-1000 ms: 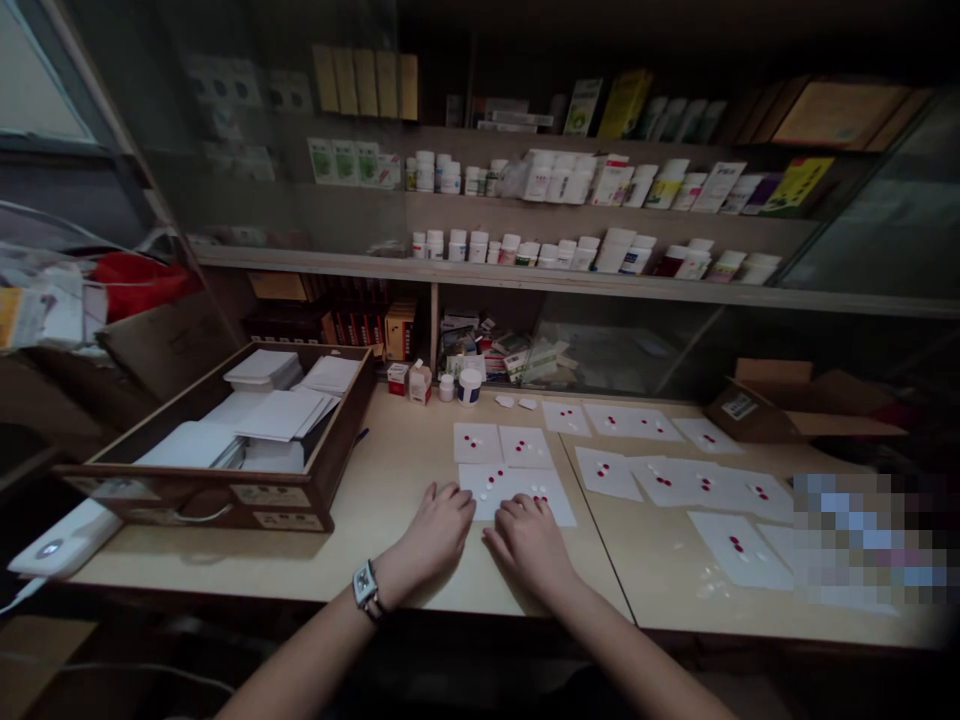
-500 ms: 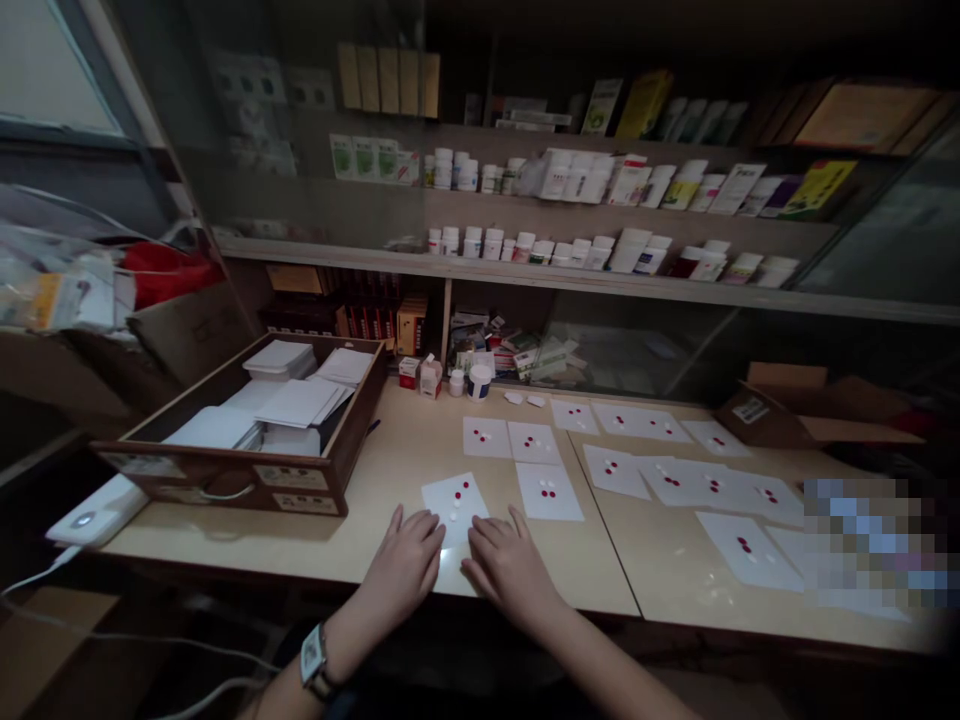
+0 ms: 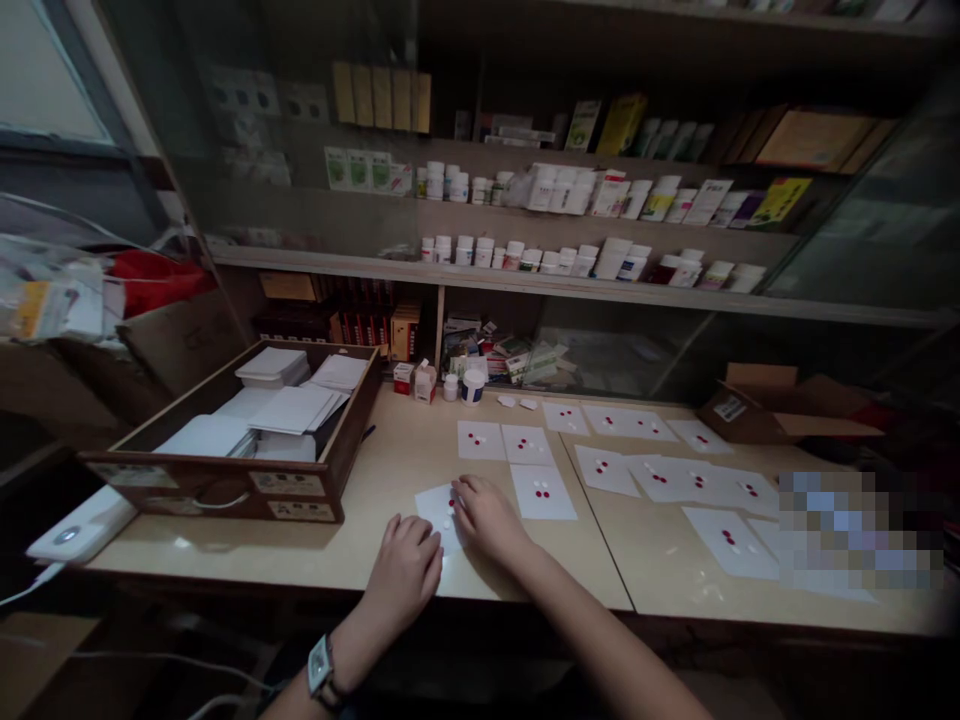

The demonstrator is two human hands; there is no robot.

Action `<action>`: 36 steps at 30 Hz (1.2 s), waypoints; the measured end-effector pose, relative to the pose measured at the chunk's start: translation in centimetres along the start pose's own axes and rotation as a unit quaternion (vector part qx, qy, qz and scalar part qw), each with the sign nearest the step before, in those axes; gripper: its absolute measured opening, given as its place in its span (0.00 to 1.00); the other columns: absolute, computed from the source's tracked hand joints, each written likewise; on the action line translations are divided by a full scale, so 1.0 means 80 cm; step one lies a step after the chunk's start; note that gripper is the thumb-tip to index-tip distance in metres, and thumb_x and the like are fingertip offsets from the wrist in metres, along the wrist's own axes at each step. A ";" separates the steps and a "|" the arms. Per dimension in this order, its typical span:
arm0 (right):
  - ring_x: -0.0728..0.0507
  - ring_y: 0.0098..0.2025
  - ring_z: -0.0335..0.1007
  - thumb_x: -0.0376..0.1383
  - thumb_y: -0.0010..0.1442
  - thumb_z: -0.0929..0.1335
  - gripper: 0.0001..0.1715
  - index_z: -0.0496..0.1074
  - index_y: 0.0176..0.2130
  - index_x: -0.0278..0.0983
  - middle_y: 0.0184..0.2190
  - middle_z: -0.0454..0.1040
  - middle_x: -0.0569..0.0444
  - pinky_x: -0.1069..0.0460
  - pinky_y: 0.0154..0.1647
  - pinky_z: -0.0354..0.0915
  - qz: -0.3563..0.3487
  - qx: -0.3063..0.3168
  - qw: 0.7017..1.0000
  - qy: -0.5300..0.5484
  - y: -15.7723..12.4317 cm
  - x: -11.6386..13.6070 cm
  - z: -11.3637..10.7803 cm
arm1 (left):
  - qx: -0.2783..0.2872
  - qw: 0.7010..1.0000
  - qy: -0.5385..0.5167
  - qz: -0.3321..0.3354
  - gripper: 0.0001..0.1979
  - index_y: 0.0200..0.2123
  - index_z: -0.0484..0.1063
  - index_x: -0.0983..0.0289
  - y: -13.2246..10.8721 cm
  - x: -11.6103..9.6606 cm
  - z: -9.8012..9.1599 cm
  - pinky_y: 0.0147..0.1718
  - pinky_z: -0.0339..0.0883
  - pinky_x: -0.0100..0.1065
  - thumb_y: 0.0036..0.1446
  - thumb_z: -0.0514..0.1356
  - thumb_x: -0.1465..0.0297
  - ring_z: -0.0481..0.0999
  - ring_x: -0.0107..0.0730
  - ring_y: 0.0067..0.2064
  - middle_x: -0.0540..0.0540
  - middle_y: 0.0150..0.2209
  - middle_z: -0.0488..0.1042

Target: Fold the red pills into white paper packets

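A white paper square lies on the table in front of me, with a red tablet and a white tablet showing on it. Over the paper's right side, my right hand has its fingers bent together, tips beside the red tablet. What those fingertips hold, if anything, is hidden. My left hand rests at the paper's near left corner, fingers loosely curved and lying down, holding nothing visible. A watch is on the left wrist. More paper squares with red and white tablets spread out to the right.
A wooden drawer with stacks of white paper stands on the left. Small boxes and a white jar sit at the back. An open carton is at the far right. Medicine shelves rise behind.
My right hand has moved up and left from the paper's near edge onto the tablets, covering part of them. My left hand has stayed near the paper's corner. The view has shifted slightly.
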State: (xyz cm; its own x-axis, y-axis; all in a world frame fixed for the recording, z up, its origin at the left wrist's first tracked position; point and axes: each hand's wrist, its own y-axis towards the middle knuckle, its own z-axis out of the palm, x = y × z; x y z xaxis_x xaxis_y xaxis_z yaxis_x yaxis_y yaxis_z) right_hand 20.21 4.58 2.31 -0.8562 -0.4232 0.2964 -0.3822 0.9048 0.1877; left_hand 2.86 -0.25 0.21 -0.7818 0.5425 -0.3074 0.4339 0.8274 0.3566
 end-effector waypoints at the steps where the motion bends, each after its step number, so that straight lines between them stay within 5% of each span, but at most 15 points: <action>1: 0.41 0.45 0.66 0.32 0.61 0.63 0.12 0.71 0.43 0.33 0.43 0.72 0.45 0.49 0.48 0.61 -0.004 0.010 1.000 -0.011 0.003 0.002 0.002 | 0.007 1.000 0.001 -0.005 0.11 0.36 0.73 0.63 0.001 0.000 -0.001 0.51 0.58 0.49 0.58 0.51 0.74 0.68 0.38 0.40 0.56 0.35 0.71; 8: 0.42 0.42 0.67 0.37 0.62 0.64 0.10 0.71 0.38 0.33 0.38 0.72 0.47 0.50 0.46 0.61 -0.056 0.045 0.997 -0.036 -0.004 0.006 0.004 | 0.041 0.999 0.008 -0.009 0.13 0.44 0.71 0.62 0.008 -0.007 0.000 0.54 0.55 0.52 0.58 0.51 0.74 0.68 0.41 0.46 0.58 0.41 0.71; 18: 0.43 0.39 0.67 0.33 0.62 0.62 0.10 0.71 0.39 0.33 0.38 0.73 0.48 0.49 0.45 0.62 -0.130 0.037 0.991 -0.013 -0.013 -0.002 0.009 | 0.047 0.998 -0.043 -0.021 0.14 0.39 0.71 0.64 0.012 0.002 0.006 0.56 0.53 0.49 0.53 0.50 0.81 0.72 0.36 0.41 0.56 0.38 0.75; 29: 0.42 0.52 0.65 0.26 0.58 0.60 0.24 0.68 0.53 0.34 0.52 0.70 0.44 0.46 0.54 0.59 -0.082 0.027 0.996 0.028 -0.021 -0.015 0.002 | 0.079 0.997 -0.012 0.014 0.12 0.37 0.71 0.63 0.020 0.003 -0.002 0.47 0.62 0.42 0.53 0.51 0.79 0.67 0.38 0.41 0.58 0.39 0.70; 36: 0.43 0.48 0.68 0.26 0.57 0.61 0.22 0.70 0.50 0.35 0.47 0.73 0.46 0.47 0.50 0.61 -0.108 0.040 0.993 0.028 -0.013 -0.019 -0.003 | 0.083 0.997 0.003 0.004 0.08 0.33 0.71 0.64 0.025 -0.002 -0.008 0.44 0.63 0.42 0.55 0.53 0.77 0.67 0.39 0.40 0.57 0.36 0.70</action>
State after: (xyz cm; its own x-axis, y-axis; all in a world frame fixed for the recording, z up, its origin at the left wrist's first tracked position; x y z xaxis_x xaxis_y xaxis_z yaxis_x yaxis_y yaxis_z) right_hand 22.03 4.28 1.91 -0.7312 -0.6082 0.3090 -0.5834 0.7922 0.1789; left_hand 3.58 1.22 1.56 -0.7804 0.5485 -0.3002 0.5079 0.8361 0.2075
